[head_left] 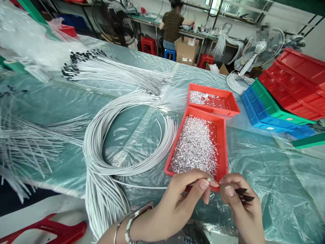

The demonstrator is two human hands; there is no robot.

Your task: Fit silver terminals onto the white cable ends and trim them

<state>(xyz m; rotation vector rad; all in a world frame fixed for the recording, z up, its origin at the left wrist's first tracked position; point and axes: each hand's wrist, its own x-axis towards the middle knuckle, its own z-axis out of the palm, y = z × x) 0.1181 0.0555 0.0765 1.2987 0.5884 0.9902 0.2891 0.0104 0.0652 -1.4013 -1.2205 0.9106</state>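
At a plastic-covered workbench (pixel 266 162), a worker's left hand (pixel 177 200) pinches the end of a thin white wire (pixel 142 186) between thumb and forefinger, just at the near rim of a red tray (pixel 222 149) heaped with tiny silvery metal pieces (pixel 194 145). The right hand (pixel 241 203), close beside the left and also at the tray's near edge, holds a few small dark pointed parts (pixel 243 195) with fingers curled together; whether one of the metal pieces sits between the two hands' fingertips is too small to tell. Joining such small parts would seem to call for a short grip near the wire's tip and both hands kept steady and close. To the tray's left, a large looped bundle of white wires (pixel 101 149) spreads over the bench and hangs off the edge, likely to tug at any strand drawn from it. Behind the tray lies a second red tray (pixel 233 105), nearly empty; to its right, stacked blue, green and red bins (pixel 279 98). Far behind, another person (pixel 172 25) sits working.
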